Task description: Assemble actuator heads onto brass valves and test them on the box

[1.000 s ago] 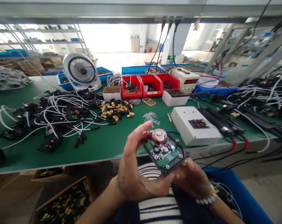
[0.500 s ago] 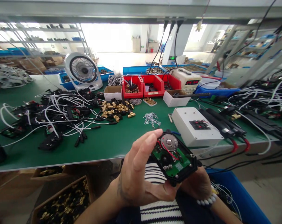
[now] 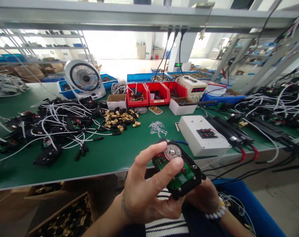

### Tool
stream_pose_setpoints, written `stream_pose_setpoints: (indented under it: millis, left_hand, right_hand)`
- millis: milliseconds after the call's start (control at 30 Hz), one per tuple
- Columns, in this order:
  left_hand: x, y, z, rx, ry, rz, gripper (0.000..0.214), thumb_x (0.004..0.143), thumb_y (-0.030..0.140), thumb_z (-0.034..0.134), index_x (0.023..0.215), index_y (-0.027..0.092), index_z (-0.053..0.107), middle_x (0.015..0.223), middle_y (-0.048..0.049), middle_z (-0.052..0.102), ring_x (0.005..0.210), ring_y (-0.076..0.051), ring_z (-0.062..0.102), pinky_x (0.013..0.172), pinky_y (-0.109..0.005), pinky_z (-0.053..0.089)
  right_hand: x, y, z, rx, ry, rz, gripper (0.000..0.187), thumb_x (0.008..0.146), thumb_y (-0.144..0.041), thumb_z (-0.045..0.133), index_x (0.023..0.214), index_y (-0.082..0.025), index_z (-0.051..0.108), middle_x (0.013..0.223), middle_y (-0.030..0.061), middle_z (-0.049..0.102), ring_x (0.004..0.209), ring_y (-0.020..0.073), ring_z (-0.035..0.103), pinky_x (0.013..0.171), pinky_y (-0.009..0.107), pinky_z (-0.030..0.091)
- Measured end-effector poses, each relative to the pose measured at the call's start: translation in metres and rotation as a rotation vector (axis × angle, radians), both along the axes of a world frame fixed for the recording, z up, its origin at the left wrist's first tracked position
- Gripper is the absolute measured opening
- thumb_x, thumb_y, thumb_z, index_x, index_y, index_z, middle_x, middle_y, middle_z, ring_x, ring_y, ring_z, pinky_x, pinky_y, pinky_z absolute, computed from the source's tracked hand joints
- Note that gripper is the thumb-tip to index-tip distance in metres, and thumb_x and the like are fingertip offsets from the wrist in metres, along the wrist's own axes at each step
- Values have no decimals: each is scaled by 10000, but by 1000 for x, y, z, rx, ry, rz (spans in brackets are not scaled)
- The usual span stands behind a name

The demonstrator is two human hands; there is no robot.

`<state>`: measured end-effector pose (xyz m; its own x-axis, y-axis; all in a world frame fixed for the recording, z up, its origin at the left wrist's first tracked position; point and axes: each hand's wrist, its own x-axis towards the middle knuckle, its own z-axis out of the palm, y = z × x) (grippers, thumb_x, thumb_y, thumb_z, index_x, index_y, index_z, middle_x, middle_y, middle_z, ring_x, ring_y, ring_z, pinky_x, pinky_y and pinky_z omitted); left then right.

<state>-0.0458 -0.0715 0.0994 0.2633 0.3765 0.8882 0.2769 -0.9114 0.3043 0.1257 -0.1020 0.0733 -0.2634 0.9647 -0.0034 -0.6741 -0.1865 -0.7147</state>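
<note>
In front of me, above my lap, is an eight-sided black housing (image 3: pixel 196 164) with a green circuit board (image 3: pixel 185 179) inside. A round metal disc (image 3: pixel 173 152) with red wires sits at the board's far end. My left hand (image 3: pixel 144 187) grips the housing from the left, its index fingertip at the far edge by the disc. Another finger of that hand reaches over the board, covering part of it. From below and the right, my right hand (image 3: pixel 203 199) holds the housing; its fingers are mostly hidden behind it.
Black units with white cables (image 3: pixel 72 121) crowd the left bench, beside brass fittings (image 3: pixel 120 119). Twisted wire pieces (image 3: pixel 158 128) lie mid-bench. A grey box (image 3: pixel 201 140) stands right, red bins (image 3: pixel 159 93) and a fan (image 3: pixel 85 79) behind. A blue crate (image 3: pixel 253 204) stands low right.
One finger of my left hand has come down over the circuit board, where it was raised before. The view has shifted slightly; both hands stay at the housing.
</note>
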Motion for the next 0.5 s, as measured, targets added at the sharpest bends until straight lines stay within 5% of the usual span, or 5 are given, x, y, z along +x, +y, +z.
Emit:
stream_pose_setpoints:
  millis: [167, 267, 367, 433, 500]
  left_hand:
    - [1, -4, 2, -2, 7, -7, 473, 754, 141, 697, 1209, 176, 570, 1418, -124, 349, 1319, -261, 468, 1069, -342, 478]
    - [-1, -3, 3, -116, -4, 13, 536, 770, 142, 673, 1286, 199, 539, 1426, -111, 373, 1319, -258, 455, 1083, -348, 451]
    - [-3, 2, 2, -616, -181, -65, 423, 895, 231, 547, 1317, 247, 524, 1330, -65, 526, 1223, -220, 526, 1043, -333, 460]
    - [-5, 8, 3, -1012, -390, -217, 326, 953, 323, 466, 1255, 258, 571, 1190, -38, 627, 1084, -197, 602, 928, -298, 512]
    - [-5, 12, 3, -1249, -598, -378, 326, 954, 384, 463, 1207, 242, 610, 1082, -27, 677, 975, -180, 642, 830, -263, 533]
  right_hand:
    - [1, -4, 0, -73, -26, -25, 437, 688, -434, 854, 1101, -383, 719, 1111, -5, 693, 908, 198, 653, 800, 301, 547]
    - [-2, -1, 6, -40, -6, -16, 384, 734, -405, 840, 1093, -322, 729, 1022, 15, 707, 836, 153, 656, 733, 233, 544]
    - [-5, 6, 8, 43, -26, 66, 306, 826, -370, 783, 1097, -248, 712, 917, 32, 719, 664, 88, 630, 616, 170, 515]
    - [-6, 9, 8, 71, -52, 113, 283, 854, -351, 765, 1093, -221, 689, 931, 55, 730, 647, 81, 635, 596, 167, 511]
    - [-6, 9, 7, 82, -72, 133, 297, 861, -342, 763, 1106, -207, 662, 978, 79, 737, 682, 96, 662, 604, 179, 520]
